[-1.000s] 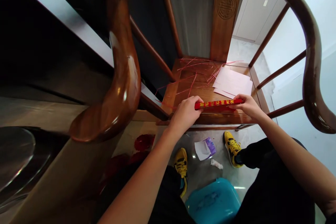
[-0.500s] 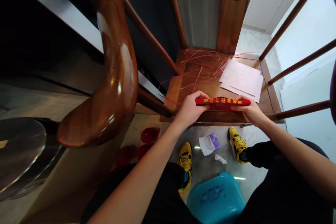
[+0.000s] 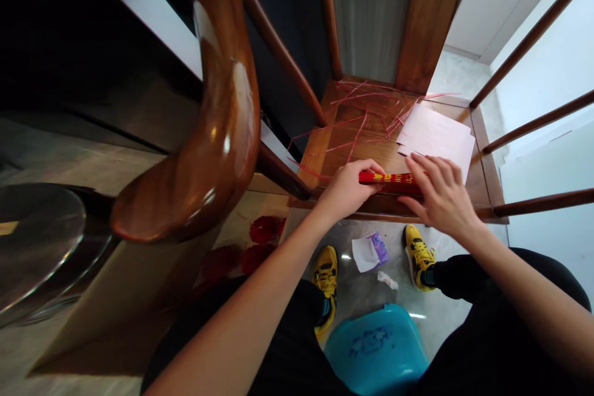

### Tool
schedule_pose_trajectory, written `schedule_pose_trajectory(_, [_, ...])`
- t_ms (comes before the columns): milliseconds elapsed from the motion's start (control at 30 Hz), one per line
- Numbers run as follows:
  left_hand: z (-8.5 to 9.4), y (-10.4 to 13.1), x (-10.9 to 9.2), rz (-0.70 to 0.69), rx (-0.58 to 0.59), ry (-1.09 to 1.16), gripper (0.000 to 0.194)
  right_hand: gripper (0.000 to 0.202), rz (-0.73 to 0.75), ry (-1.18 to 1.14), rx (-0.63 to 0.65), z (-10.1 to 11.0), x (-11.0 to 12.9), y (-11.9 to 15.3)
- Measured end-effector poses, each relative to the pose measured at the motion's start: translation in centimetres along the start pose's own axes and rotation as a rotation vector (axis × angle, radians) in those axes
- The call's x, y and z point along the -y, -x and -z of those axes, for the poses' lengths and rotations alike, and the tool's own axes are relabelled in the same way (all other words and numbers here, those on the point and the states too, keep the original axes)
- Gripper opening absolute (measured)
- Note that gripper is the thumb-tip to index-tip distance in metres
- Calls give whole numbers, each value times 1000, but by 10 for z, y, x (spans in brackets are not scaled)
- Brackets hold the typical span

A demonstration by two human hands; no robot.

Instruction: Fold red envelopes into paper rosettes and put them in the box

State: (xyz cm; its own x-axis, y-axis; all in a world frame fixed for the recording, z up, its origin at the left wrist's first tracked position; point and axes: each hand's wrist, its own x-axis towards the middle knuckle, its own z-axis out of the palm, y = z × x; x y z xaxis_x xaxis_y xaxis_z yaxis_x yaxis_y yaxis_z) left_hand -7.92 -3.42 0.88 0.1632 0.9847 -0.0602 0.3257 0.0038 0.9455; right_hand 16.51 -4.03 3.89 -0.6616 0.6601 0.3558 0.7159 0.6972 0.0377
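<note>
A narrow strip of folded red paper with gold markings [image 3: 393,178] lies level above the front edge of the chair seat. At its left end, the fingers and thumb of my left hand [image 3: 353,185] pinch it. My right hand [image 3: 439,193] is over the right end with fingers stretched out and thumb apart, and it hides that end. Whether the right fingertips touch the strip is hard to see. Just behind my right hand, pale pink paper sheets [image 3: 434,136] lie on the wooden seat [image 3: 341,142]. Thin pink strings [image 3: 357,136] are scattered to their left.
A curved wooden armrest [image 3: 223,136] juts in at left, and thin spindles [image 3: 533,37] stand at right. Below are a blue plastic stool [image 3: 378,349], a purple-and-white tissue pack [image 3: 370,252], a crumpled tissue [image 3: 387,280] and red round pieces [image 3: 264,229].
My right hand has loosened its pinch on the strip's right end and spread its fingers over it. My left hand keeps its hold. The whole view has shifted slightly.
</note>
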Motion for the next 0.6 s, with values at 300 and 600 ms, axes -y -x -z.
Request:
schedule_pose_trajectory(300, [5, 5, 4, 36, -39, 49, 19, 34, -507, -456, 101, -3, -30, 5])
schedule_pose_trajectory(600, [-6, 10, 0, 143, -146, 379, 21, 43, -931, -1362, -45, -31, -24, 14])
